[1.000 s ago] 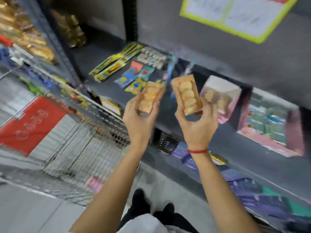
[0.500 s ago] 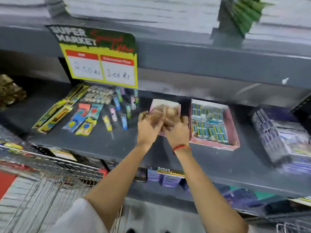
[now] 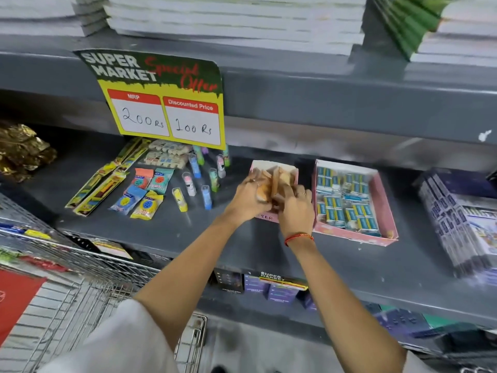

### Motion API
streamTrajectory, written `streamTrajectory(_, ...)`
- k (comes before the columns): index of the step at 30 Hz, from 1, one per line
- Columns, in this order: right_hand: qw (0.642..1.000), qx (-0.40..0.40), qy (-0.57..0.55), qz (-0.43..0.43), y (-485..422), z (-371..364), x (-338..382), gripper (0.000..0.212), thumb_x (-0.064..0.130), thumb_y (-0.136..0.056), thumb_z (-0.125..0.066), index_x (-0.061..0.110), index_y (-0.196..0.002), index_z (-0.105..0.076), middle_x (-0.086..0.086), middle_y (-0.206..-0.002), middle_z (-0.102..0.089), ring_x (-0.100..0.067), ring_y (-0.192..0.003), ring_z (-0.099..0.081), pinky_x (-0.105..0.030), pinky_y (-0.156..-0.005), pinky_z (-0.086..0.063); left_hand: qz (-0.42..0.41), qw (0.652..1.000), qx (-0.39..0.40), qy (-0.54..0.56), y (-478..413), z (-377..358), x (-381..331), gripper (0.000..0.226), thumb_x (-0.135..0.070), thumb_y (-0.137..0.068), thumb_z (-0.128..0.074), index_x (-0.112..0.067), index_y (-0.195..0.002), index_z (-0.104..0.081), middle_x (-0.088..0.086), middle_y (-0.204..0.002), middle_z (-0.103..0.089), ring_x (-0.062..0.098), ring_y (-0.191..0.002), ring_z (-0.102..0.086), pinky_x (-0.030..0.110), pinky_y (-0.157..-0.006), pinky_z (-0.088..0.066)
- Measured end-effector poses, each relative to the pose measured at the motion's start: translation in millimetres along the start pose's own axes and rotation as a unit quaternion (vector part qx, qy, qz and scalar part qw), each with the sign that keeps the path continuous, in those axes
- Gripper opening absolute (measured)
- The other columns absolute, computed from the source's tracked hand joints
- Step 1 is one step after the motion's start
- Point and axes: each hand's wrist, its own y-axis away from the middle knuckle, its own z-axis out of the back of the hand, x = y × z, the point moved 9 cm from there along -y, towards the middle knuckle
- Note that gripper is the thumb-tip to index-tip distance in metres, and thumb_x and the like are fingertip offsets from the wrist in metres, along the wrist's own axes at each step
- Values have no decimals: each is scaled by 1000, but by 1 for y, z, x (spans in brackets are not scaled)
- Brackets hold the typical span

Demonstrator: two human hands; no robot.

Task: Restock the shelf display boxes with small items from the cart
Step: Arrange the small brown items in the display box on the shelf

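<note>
A small pink display box sits on the grey shelf, mostly covered by both my hands. My left hand and my right hand meet over the box, each gripping an orange packet of small yellow items held edge-up between them. To the right stands a larger pink display box full of blue and green packets. The wire cart is at lower left, beneath my left arm.
Loose glue sticks, round sharpener packets and long yellow packs lie left of the boxes under a yellow price sign. Purple packs are stacked at right. Paper reams fill the shelf above.
I have turned from the cart to face the shelf. Both hands, held apart with one packet each, have come together and lowered the packets into the small pink box.
</note>
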Motion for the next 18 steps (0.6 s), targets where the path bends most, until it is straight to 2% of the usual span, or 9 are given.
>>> streamTrajectory(1, 1000, -4, 2, 3, 2, 1, -1, 51, -5, -81, -57, 6, -131, -51, -24, -118, -59, -40, -105, -52, -46, -79, -53, 0, 999, 33, -11, -3, -6, 5, 42, -22, -73, -76, -13, -113, -65, 3, -127, -61, 16, -121, -52, 14, -97, -39)
streamTrajectory(3, 1000, -11, 6, 4, 6, 2, -2, 47, -7, -79, -59, 4, -125, -56, -25, -114, -62, -42, -103, -54, -45, -79, -53, 12, 994, 78, -70, -6, -11, 13, 48, -36, -74, -75, -14, -115, -63, 5, -123, -63, 24, -111, -61, 32, -93, -52)
streamTrajectory(5, 1000, -20, 24, 5, 7, 0, 0, 47, -11, -72, -65, 2, -116, -62, -25, -108, -65, -42, -96, -58, -44, -75, -55, 15, 983, 79, -167, -9, -9, 20, 48, -37, -80, -70, -8, -117, -60, 9, -128, -60, 32, -110, -61, 41, -88, -54)
streamTrajectory(7, 998, -28, 47, 22, 5, -1, 4, 51, -15, -63, -70, 2, -110, -65, -24, -104, -68, -42, -90, -61, -43, -72, -55, -3, 961, 53, -272, -11, -4, 21, 42, -32, -87, -62, -2, -117, -59, 9, -134, -55, 33, -110, -61, 41, -88, -51)
streamTrajectory(9, 998, -5, 51, 45, 5, -6, 10, 50, -15, -66, -66, 1, -113, -64, -23, -112, -67, -42, -97, -59, -44, -77, -54, -27, 945, 25, -326, -11, -1, 17, 41, -33, -89, -59, -5, -119, -60, 6, -135, -55, 30, -111, -61, 38, -90, -50)
streamTrajectory(12, 996, 25, 54, 65, 6, -11, 12, 40, -13, -74, -58, 0, -111, -65, -21, -116, -67, -41, -107, -56, -47, -84, -50, -50, 938, 18, -342, -12, -3, 18, 39, -33, -90, -59, -9, -121, -60, 4, -131, -59, 26, -112, -60, 38, -88, -51)
streamTrajectory(15, 995, 19, 73, 64, 4, -10, 13, 33, -14, -68, -63, -1, -97, -69, -22, -101, -72, -42, -97, -61, -46, -76, -53, -77, 932, 46, -351, -12, -3, 18, 42, -30, -87, -63, -11, -124, -58, -1, -140, -51, 25, -117, -57, 41, -87, -52)
streamTrajectory(18, 995, 4, 79, 67, 2, -8, 15, 33, -15, -65, -66, -1, -95, -69, -20, -101, -72, -41, -93, -62, -46, -74, -53, -128, 913, 19, -387, -16, 9, 7, 43, -28, -86, -62, -16, -127, -59, -5, -145, -45, 21, -124, -51, 39, -95, -47)
